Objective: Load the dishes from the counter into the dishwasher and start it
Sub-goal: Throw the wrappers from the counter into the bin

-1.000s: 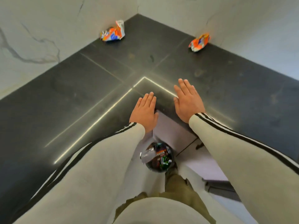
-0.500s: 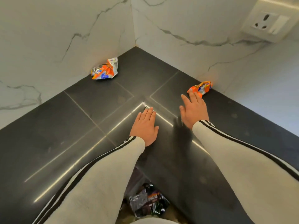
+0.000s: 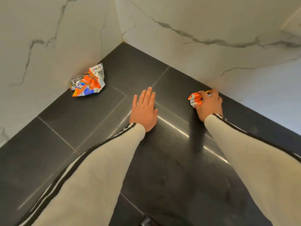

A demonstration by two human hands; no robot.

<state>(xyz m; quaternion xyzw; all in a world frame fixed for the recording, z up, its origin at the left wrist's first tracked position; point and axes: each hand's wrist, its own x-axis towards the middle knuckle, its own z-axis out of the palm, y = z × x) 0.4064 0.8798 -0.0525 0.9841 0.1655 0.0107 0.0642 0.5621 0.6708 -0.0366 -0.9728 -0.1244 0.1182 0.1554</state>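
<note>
I look down on a dark tiled counter (image 3: 81,124) in a corner of white marble walls. My right hand (image 3: 209,104) grips a small crumpled orange wrapper (image 3: 194,99) that lies against the right wall. My left hand (image 3: 144,110) lies flat on the counter with straight fingers, holding nothing. A second, larger crumpled orange and silver wrapper (image 3: 88,82) rests by the left wall, well left of my left hand. No dishes and no dishwasher are in view.
The marble walls (image 3: 195,30) close the counter at the back on both sides. The counter's inner corner edge shows at the bottom (image 3: 146,221), with something shiny just below it.
My right hand has reached forward to the right wall and closed its fingers round the small orange wrapper. My left hand moved slightly forward, still flat. The view shifted closer to the corner.
</note>
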